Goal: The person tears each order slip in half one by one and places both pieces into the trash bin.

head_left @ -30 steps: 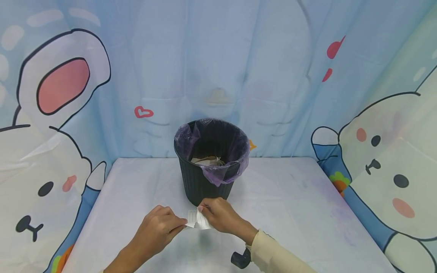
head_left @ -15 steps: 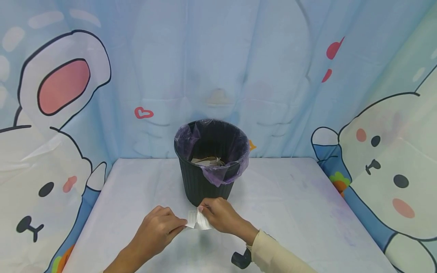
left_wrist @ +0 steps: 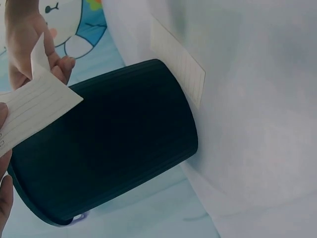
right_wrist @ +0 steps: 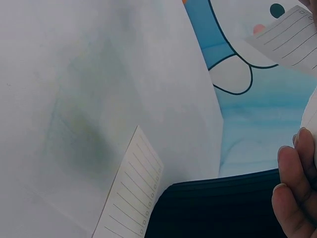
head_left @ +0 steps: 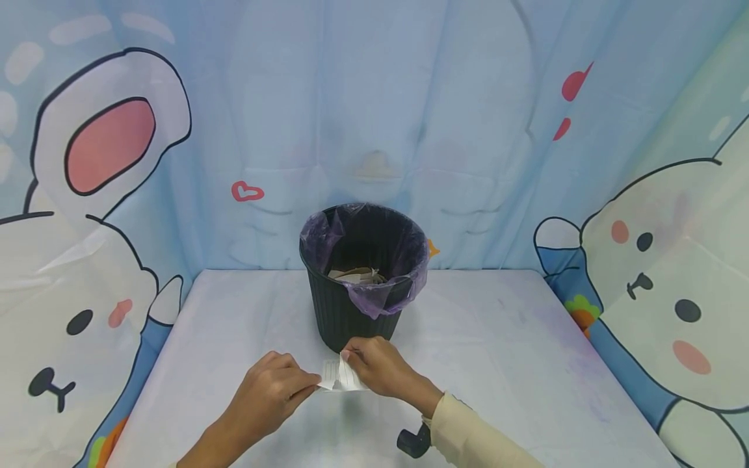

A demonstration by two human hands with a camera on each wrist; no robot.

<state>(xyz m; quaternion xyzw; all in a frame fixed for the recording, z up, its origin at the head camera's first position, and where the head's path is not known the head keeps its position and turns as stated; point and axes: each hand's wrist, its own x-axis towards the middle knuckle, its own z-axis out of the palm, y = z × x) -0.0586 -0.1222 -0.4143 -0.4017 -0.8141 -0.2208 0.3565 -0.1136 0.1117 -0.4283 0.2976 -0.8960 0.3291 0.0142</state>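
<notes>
In the head view, both hands hold a small sheet of white lined paper (head_left: 352, 379) in front of the bin. My left hand (head_left: 272, 390) pinches its left end between thumb and fingers. My right hand (head_left: 377, 369) pinches the other side, where the paper stands up; in the left wrist view the held paper (left_wrist: 42, 106) looks bent up or partly torn there. A second lined paper (left_wrist: 178, 59) lies flat on the table against the bin's base, also plain in the right wrist view as a lined paper (right_wrist: 131, 193). Fingers of the right hand (right_wrist: 296, 191) show at that view's right edge.
Behind the hands stands a black bin (head_left: 345, 318) with a purple bag (head_left: 383, 296) over its rim and paper scraps (head_left: 357, 276) inside. A dark curved object (head_left: 413, 443) lies beside the right sleeve (head_left: 474, 435). A printed curtain (head_left: 374, 97) encloses the white table (head_left: 497, 351).
Both hands stay almost in place, still holding the paper. The part in the right hand shifts very slightly to the right.
</notes>
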